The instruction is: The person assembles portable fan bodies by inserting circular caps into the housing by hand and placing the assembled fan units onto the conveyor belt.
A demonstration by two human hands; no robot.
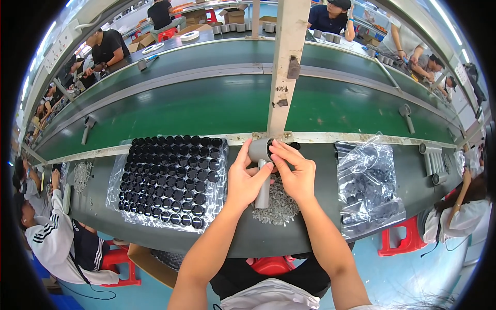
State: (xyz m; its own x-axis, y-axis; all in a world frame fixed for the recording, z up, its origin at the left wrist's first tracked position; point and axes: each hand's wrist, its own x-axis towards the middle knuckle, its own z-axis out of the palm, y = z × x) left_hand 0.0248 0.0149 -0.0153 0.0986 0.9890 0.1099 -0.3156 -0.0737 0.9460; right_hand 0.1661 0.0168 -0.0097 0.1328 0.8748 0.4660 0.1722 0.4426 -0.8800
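Note:
My left hand (244,178) is wrapped round the barrel of a grey hair dryer body (263,192), its thumb by the top of the handle. The handle points down toward me. My right hand (297,173) grips the barrel's right end, fingertips on the rim of the dark round opening; whether they also pinch a small part is hidden. Beneath lies a heap of small clear pieces (279,206) on the dark table (315,212). A black round part (294,145) shows just beyond my right fingers. Left of my hands, rows of black round caps (170,181) sit on clear plastic.
A clear plastic bag of dark parts (367,181) lies to the right. Behind the table runs a green conveyor (206,103) carrying grey dryer bodies (88,130), with an upright post (281,67) at its near edge. Co-workers sit on both sides and across.

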